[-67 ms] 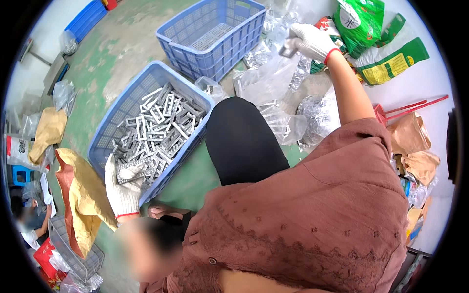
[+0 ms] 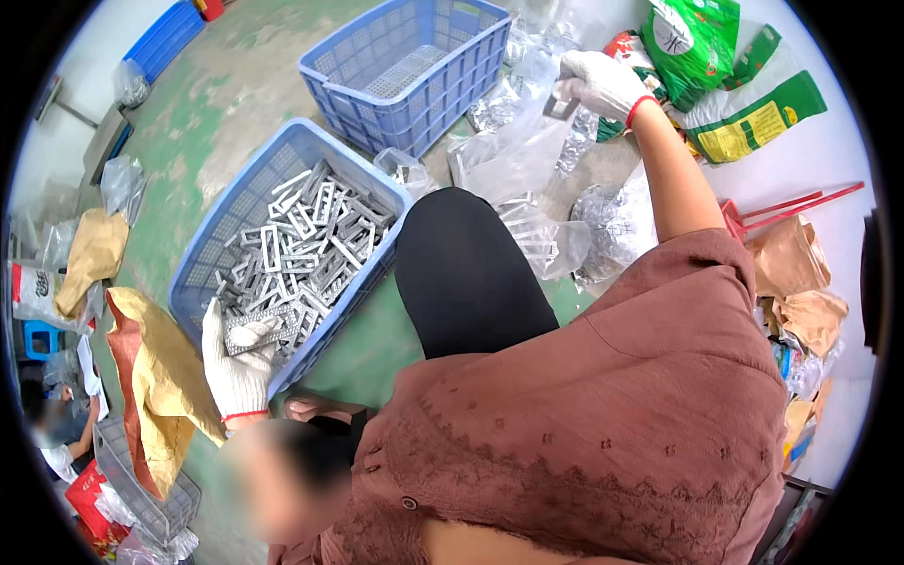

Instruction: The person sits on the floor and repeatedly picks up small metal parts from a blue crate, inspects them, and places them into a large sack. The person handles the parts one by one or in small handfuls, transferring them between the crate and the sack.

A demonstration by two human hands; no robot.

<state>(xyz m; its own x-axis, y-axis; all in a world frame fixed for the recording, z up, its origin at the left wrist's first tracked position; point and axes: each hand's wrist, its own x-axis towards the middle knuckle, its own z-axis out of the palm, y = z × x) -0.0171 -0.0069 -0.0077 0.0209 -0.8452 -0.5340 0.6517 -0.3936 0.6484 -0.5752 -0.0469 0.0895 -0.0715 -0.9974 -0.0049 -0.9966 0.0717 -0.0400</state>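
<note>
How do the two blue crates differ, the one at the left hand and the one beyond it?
The near crate holds a heap of grey pieces, while the far crate shows its perforated bottom. The left hand is at the near crate's lower-left end, while neither hand touches the far crate. Both are blue, open-topped and have perforated walls.

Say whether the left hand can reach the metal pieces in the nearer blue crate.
Probably yes: the left hand, gripping a perforated strip, is over the crate edge, and the metal pieces lie uncovered beside it.
</note>
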